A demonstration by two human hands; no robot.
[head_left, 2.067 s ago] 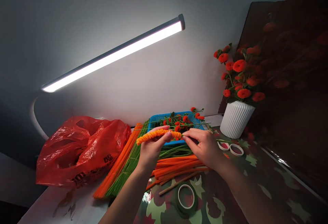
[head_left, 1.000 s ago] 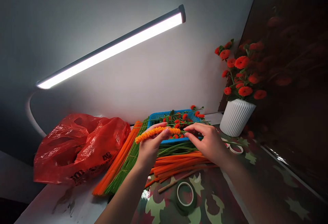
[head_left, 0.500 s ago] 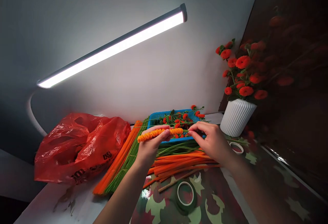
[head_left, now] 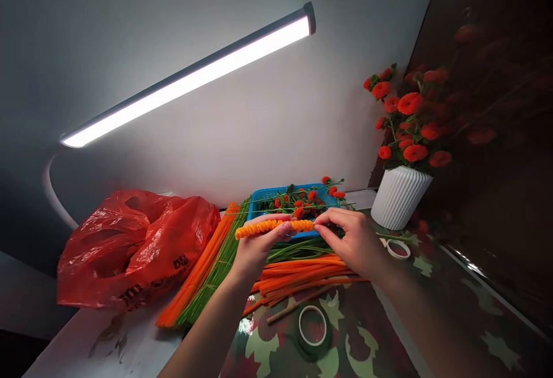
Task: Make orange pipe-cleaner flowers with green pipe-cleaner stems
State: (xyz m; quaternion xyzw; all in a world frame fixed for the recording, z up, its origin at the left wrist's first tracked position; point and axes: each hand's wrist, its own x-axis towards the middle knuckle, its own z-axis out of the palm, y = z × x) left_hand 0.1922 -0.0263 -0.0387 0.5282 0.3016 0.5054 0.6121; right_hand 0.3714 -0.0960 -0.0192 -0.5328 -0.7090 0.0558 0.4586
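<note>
Your left hand (head_left: pixel 260 245) pinches the coil (head_left: pixel 253 229) near its middle, in front of the basket (head_left: pixel 258 203), and your right hand (head_left: pixel 349 237) pinches the coil's right end; nearer you than the basket lies the tape (head_left: pixel 318 350), with the vase (head_left: pixel 401 198) to the basket's right

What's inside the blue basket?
Small red flowers and greenery are in the blue basket, some poking past its rim. The left hand, right hand and curly orange piece hide part of its front. Whatever lies under the flowers is covered.
</note>
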